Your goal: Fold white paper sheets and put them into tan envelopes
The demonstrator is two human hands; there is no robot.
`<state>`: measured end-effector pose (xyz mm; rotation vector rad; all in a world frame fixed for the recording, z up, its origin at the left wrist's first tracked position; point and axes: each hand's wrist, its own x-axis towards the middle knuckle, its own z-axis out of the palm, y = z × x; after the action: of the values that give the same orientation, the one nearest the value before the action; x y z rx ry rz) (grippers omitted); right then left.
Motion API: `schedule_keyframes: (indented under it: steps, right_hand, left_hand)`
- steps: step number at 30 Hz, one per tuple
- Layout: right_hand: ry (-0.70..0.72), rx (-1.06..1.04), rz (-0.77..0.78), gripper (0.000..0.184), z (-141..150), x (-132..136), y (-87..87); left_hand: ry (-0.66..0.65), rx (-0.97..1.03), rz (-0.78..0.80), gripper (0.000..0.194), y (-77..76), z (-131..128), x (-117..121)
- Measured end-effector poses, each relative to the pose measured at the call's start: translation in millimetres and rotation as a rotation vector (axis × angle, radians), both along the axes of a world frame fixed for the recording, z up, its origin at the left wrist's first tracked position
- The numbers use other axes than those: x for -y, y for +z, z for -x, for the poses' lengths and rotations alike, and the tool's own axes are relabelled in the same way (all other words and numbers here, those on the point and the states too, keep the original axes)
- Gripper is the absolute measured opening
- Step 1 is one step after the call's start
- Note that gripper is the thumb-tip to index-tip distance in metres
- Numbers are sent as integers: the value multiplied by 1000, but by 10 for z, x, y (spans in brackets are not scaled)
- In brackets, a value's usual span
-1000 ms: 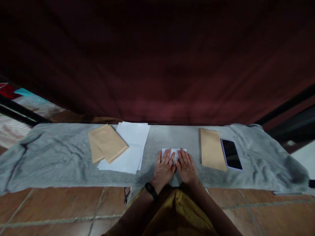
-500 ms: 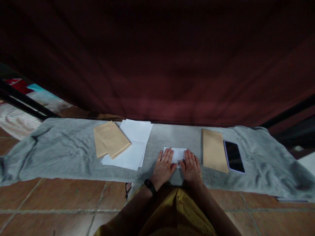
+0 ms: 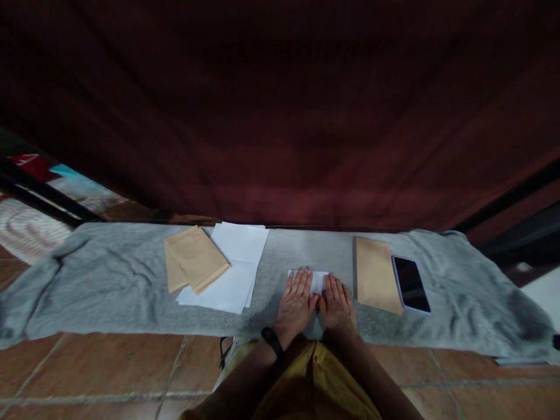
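Palms down, the left hand (image 3: 296, 303) and right hand (image 3: 339, 306) lay flat on a small white paper (image 3: 318, 282) on the bench (image 3: 311, 249); from it, a brown envelope (image 3: 377, 275) lay toward three o'clock, white sheets (image 3: 244, 248) toward nine.

A small white paper (image 3: 318, 283) lies flat on the grey cloth (image 3: 311, 248), roughly square to the cloth's long edges. Its far edge is straight and runs left to right, with the far left corner showing just beyond the fingertips of the left hand (image 3: 296, 301). The left hand covers much of the left part, and the fingers of the right hand (image 3: 338, 304) cover the right end. Between the hands a plain strip is bare; whether the paper is layered is too small to tell.
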<state>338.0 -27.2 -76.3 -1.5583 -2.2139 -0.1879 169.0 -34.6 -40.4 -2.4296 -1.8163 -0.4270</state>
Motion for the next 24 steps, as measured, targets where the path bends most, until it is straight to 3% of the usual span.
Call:
schedule_keyframes:
  steps: [3,10,16,20,24]
  right_hand:
    - [-2,-4,-8,61,9,-1,1]
    - [0,-30,-4,61,-11,3,-11]
    - [-32,-20,82,56,89,-64,154]
    - [89,-20,179,53,314,-118,263]
    - [173,-22,176,53,420,-114,226]
  left_hand:
    - [14,-2,15,58,-55,-38,-33]
    - [77,-5,-6,60,-163,162,-7]
    - [115,13,26,59,-165,149,-8]
    - [97,-20,40,59,-159,151,-14]
    - [96,-48,36,64,-154,168,-6]
